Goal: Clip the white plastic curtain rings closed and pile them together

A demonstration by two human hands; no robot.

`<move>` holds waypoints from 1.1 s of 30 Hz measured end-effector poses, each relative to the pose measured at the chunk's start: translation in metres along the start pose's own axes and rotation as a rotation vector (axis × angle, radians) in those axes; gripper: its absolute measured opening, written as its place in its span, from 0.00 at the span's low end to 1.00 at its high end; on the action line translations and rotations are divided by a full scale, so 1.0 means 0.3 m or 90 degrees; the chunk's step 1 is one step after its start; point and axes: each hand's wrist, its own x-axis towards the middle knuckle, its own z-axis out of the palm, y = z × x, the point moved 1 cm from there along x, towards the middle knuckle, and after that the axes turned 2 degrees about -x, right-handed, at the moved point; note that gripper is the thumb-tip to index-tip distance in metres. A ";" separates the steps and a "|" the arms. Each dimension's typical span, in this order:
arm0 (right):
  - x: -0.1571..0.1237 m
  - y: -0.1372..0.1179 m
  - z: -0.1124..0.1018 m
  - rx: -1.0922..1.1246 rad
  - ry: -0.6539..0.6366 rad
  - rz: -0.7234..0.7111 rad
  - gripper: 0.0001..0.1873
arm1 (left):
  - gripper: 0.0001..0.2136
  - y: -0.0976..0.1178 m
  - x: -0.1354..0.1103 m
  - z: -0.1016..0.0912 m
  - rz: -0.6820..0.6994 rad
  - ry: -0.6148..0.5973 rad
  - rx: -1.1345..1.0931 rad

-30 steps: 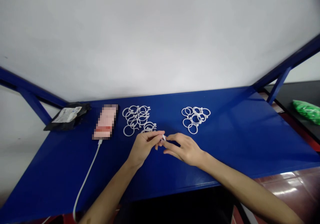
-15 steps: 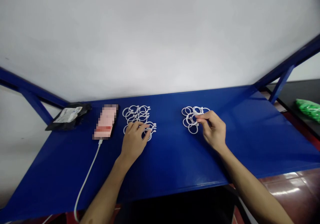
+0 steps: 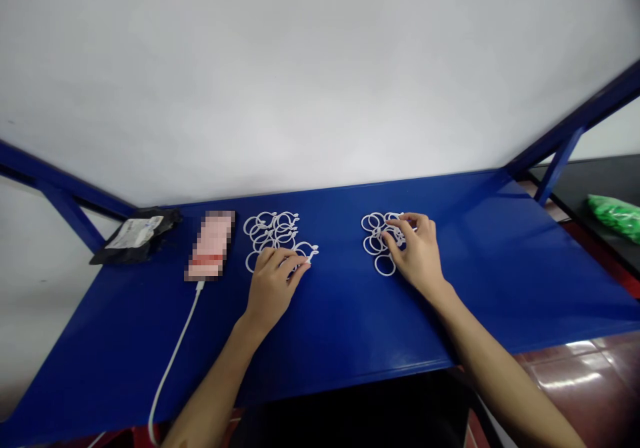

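On the blue table (image 3: 480,261):
Left pile of rings (image 3: 273,233): at 11 o'clock; left hand (image 3: 273,288) rests on its near edge, fingers curled over one ring; grip hidden, cannot tell.
Right pile of rings (image 3: 379,241): at 1 o'clock; right hand (image 3: 417,255) fingertips pressed onto it, pinch unclear.
Handling: likely light, thin, springy plastic, slippery; pinch the rim.
Containers: black pouch (image 3: 135,235), 10 o'clock; contents hidden.

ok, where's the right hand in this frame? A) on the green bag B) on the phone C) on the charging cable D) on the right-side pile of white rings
D: the right hand rests its fingers on the right-side pile of white rings, while the left hand is at the left pile of white rings beside the phone.
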 end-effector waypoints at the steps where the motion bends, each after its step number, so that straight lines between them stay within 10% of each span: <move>1: -0.005 -0.016 -0.002 0.006 0.016 -0.016 0.11 | 0.03 0.012 -0.001 0.003 0.014 0.006 -0.020; 10: -0.098 -0.208 0.035 0.462 -0.250 -0.129 0.09 | 0.02 0.154 -0.028 0.060 0.166 -0.011 -0.111; 18: -0.053 -0.143 0.003 0.410 -0.096 -0.003 0.06 | 0.04 0.047 -0.002 -0.017 0.001 0.019 -0.041; 23: -0.015 -0.061 -0.043 0.333 0.010 0.063 0.06 | 0.09 -0.068 0.008 -0.071 -0.126 -0.166 0.032; 33: 0.025 0.000 -0.040 0.156 0.040 0.048 0.09 | 0.12 -0.075 -0.008 -0.072 -0.105 -0.232 -0.015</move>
